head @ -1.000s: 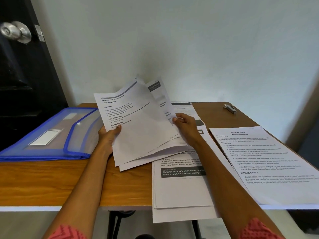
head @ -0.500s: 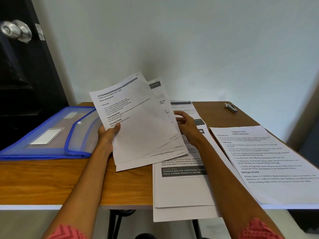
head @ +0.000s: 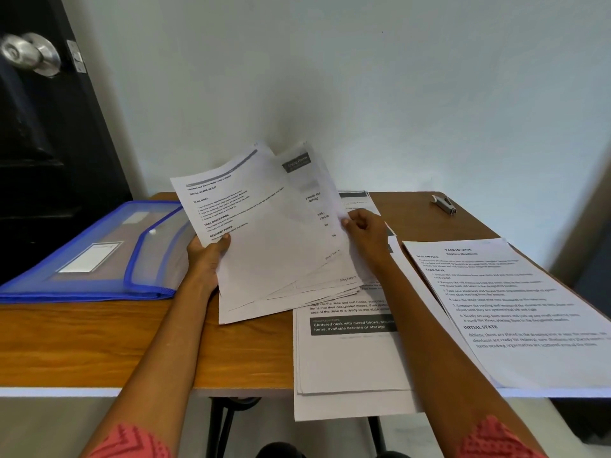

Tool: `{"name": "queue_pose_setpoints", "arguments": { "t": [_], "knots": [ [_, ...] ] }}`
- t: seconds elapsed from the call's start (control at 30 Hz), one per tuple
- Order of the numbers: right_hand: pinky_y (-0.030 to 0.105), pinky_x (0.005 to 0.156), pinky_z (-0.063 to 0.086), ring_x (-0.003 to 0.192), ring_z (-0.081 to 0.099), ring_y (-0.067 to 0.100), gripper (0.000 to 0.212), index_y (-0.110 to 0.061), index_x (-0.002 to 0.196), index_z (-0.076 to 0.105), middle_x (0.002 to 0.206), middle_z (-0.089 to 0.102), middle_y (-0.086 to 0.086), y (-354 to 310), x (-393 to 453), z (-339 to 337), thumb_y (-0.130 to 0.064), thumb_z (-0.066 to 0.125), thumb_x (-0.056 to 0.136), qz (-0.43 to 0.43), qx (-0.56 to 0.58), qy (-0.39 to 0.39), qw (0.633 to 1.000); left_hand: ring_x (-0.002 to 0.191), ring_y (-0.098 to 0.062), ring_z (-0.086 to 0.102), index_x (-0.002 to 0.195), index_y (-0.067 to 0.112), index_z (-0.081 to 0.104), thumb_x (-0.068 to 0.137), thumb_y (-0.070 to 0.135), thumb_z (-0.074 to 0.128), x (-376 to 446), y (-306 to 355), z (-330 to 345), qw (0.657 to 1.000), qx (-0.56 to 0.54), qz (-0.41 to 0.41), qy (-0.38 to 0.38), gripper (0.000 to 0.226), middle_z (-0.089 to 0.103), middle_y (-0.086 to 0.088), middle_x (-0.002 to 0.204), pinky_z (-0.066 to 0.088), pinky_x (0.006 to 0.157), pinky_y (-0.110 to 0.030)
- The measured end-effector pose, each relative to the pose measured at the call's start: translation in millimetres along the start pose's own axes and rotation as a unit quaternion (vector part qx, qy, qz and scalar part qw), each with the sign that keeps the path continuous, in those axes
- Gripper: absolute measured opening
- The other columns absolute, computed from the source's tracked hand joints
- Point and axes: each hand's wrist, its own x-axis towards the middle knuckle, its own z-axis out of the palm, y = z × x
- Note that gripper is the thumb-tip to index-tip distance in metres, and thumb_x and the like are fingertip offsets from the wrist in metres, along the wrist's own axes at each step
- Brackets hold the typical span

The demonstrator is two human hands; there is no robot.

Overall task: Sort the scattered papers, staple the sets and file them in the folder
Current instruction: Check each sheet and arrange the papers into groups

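Sleeves [head: 132,441] at bottom edge: pink-red knit with a chevron pattern, both forearms reaching forward over the table [head: 99,345], a wood-grain top with a pale front edge on dark metal legs.

Nearest me, a stack of printed sheets [head: 350,365] lies flat, its lower edge hanging past the table front; a dark banner with white text runs across the top page. Just right of it, a second stack [head: 515,312] lies angled, top page dense with numbered text, print too blurred to read fully.

Left hand [head: 205,256] grips the lower left edge of a fanned bundle of papers [head: 274,246], thumb on top, fingers behind. Right hand [head: 363,229] pinches the right edge of the rear sheets, fingers curled. I count several thin white sheets, splayed, tilted up off the table, corners slightly curled.

Folder [head: 99,256] lies flat on the left of the table: translucent plastic, blue trim, flap with a white snap, label pocket on front. I can't tell what's inside it; it sits apart from the held papers, partly behind them.

Far right corner of the table: small metal stapler [head: 444,203]. Behind: dark door with a round metal knob [head: 29,54], plain pale wall [head: 363,77].
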Motion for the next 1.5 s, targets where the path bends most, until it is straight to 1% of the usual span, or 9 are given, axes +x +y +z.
{"name": "queue_pose_setpoints", "arguments": {
  "t": [0.13,0.37,0.47,0.63,0.77,1.1,1.23,1.37,1.5],
  "knots": [
    [0.037,0.07,0.054,0.078,0.066,0.028,0.012,-0.009,0.087,0.062,0.086,0.067,0.018,-9,-3,1,-0.013,0.054,0.093,0.042,0.098,-0.012,0.994,0.116,-0.028,0.054,0.127,0.004,0.052,0.085,-0.003,0.061,2,-2,-1,1.0,0.003,0.004,-0.001,0.044,0.057,-0.014,0.126,0.046,0.093,-0.037],
    [0.02,0.057,0.053,0.073,0.065,0.013,0.027,-0.011,0.107,0.06,0.084,0.067,0.001,-27,-11,8,-0.022,0.037,0.101,0.135,0.163,-0.158,0.964,0.113,-0.029,0.055,0.126,0.002,0.054,0.085,-0.003,0.062,0,-4,1,1.0,0.021,-0.001,-0.02,0.042,0.058,-0.015,0.124,0.046,0.09,-0.035],
    [0.024,0.057,0.052,0.067,0.064,0.015,0.031,-0.013,0.108,0.059,0.085,0.068,0.005,-30,-9,3,-0.007,0.03,0.097,0.172,0.226,-0.191,0.94,0.115,-0.029,0.054,0.126,0.001,0.053,0.084,-0.005,0.061,1,-6,2,0.999,0.038,0.009,-0.012,0.042,0.057,-0.015,0.125,0.045,0.091,-0.033],
    [0.031,0.073,0.056,0.098,0.063,0.026,0.035,-0.022,0.104,0.064,0.116,0.064,0.006,-23,-7,1,0.002,0.041,0.093,0.123,0.134,-0.157,0.971,0.107,-0.021,0.054,0.125,0.001,0.053,0.085,-0.004,0.062,0,-3,3,1.0,0.031,0.006,0.005,0.042,0.056,-0.015,0.126,0.043,0.092,-0.028],
    [0.021,0.058,0.055,0.086,0.065,0.02,0.023,-0.013,0.112,0.061,0.112,0.065,0.005,-20,-9,2,-0.004,0.052,0.092,0.122,0.123,-0.154,0.973,0.108,-0.021,0.054,0.126,0.002,0.053,0.085,-0.004,0.062,-1,-1,3,1.0,0.007,0.006,0.008,0.042,0.056,-0.014,0.126,0.044,0.096,-0.031],
    [0.017,0.053,0.054,0.071,0.066,0.014,0.018,-0.004,0.106,0.059,0.101,0.068,0.015,-13,-6,3,-0.004,0.06,0.088,0.121,0.084,-0.106,0.983,0.101,-0.019,0.053,0.124,0.002,0.054,0.085,-0.005,0.061,0,-2,3,1.0,0.011,0.001,0.003,0.041,0.057,-0.014,0.124,0.044,0.089,-0.029],
    [0.018,0.058,0.055,0.075,0.065,0.018,0.02,0.0,0.106,0.063,0.104,0.068,0.013,-11,-5,3,-0.011,0.059,0.089,0.095,0.058,-0.091,0.99,0.101,-0.019,0.054,0.123,0.001,0.055,0.084,-0.006,0.062,3,-3,0,1.0,0.016,0.002,0.007,0.04,0.057,-0.016,0.124,0.045,0.09,-0.03],
    [0.035,0.076,0.057,0.088,0.066,0.03,0.018,0.001,0.103,0.064,0.104,0.068,0.016,-7,-3,5,-0.01,0.057,0.091,0.043,0.029,-0.067,0.996,0.103,-0.021,0.054,0.122,0.0,0.055,0.084,-0.006,0.061,5,-5,1,0.999,0.031,0.007,0.008,0.039,0.057,-0.016,0.124,0.044,0.091,-0.03],
    [0.027,0.074,0.056,0.088,0.067,0.03,0.019,0.0,0.103,0.063,0.103,0.068,0.015,-6,1,2,-0.014,0.057,0.092,0.015,0.02,-0.041,0.999,0.115,-0.03,0.054,0.123,-0.001,0.054,0.084,-0.007,0.061,7,-8,-1,0.999,0.04,0.005,0.011,0.041,0.057,-0.017,0.125,0.045,0.095,-0.036]
  ]
}}
